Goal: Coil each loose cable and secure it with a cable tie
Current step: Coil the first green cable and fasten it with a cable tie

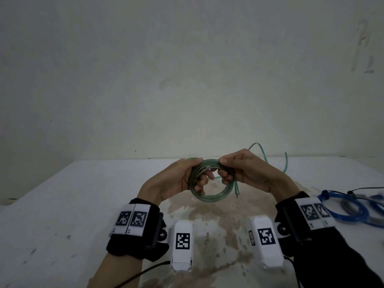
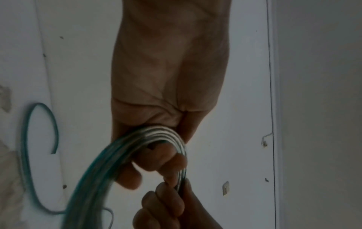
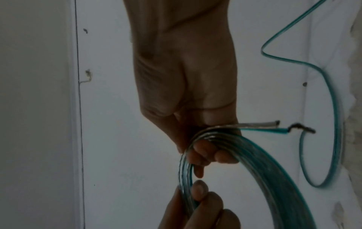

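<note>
Left hand [image 1: 176, 179] and right hand [image 1: 247, 171], fingers curled tight, grip a coiled green-tinted cable [image 1: 209, 197] above the white table [image 1: 62, 204].

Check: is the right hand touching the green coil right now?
Touching. Right wrist view shows the right hand with fingers curled around the green coil.

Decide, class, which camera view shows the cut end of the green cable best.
The right wrist view: the cut end juts sideways from the right hand, split in two, bare wire showing. In the head view the end hangs small below that hand. The left wrist view shows only coil loops gripped by the left hand.
</note>
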